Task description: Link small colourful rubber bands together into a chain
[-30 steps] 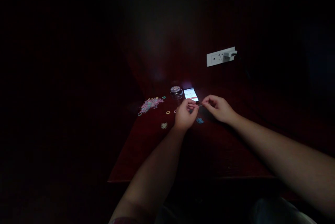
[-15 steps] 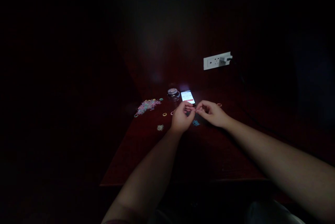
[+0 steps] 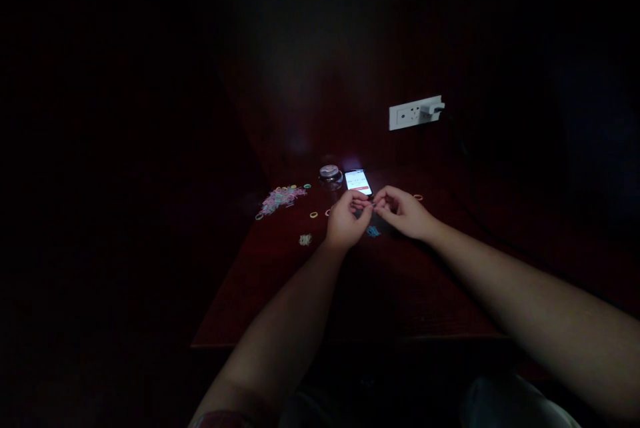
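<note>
My left hand (image 3: 348,219) and my right hand (image 3: 404,212) meet above the dark red table (image 3: 280,295), fingertips pinched together. Whatever sits between the fingertips is too small and dim to make out. Just below them lies a small blue bundle of bands (image 3: 373,231). A pale bundle (image 3: 305,240) rests left of my left wrist, with a yellow ring (image 3: 313,215) above it. Farther left is a loose pile of pink, purple and teal bands (image 3: 281,199). Behind my hands a lit phone (image 3: 357,182) lies beside a round clear container (image 3: 330,176).
A white wall socket (image 3: 413,113) holds a plug, whose dark cable runs down to the right. One orange-pink ring (image 3: 418,197) lies beyond my right hand. The table's front edge (image 3: 350,343) crosses below my forearms.
The whole view has shifted slightly, so the table items appear a little higher. My hands stay together with only a slight change at the fingertips.
</note>
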Demonstrator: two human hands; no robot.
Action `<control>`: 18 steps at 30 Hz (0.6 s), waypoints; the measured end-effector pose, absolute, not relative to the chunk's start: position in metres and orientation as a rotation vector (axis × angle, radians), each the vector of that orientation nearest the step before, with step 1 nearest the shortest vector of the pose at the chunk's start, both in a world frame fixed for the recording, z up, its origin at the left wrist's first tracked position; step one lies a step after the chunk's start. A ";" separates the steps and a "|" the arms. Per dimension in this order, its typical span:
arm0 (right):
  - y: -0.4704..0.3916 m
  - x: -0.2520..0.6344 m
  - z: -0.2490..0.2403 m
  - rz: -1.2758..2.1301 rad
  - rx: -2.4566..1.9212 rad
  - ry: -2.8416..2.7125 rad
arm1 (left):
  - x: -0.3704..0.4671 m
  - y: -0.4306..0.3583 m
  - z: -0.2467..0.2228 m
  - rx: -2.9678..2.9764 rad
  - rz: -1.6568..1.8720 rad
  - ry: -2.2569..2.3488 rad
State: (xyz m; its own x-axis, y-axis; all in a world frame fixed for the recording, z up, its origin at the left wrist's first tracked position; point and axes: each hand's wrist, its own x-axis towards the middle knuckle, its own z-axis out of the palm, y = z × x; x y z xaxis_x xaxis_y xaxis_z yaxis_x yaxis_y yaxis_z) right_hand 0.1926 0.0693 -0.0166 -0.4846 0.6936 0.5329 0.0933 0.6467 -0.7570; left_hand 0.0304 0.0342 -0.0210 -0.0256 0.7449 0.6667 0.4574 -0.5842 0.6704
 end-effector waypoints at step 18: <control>0.071 0.194 -0.014 0.571 -0.727 -1.916 | 0.028 0.038 -0.027 1.946 1.698 1.256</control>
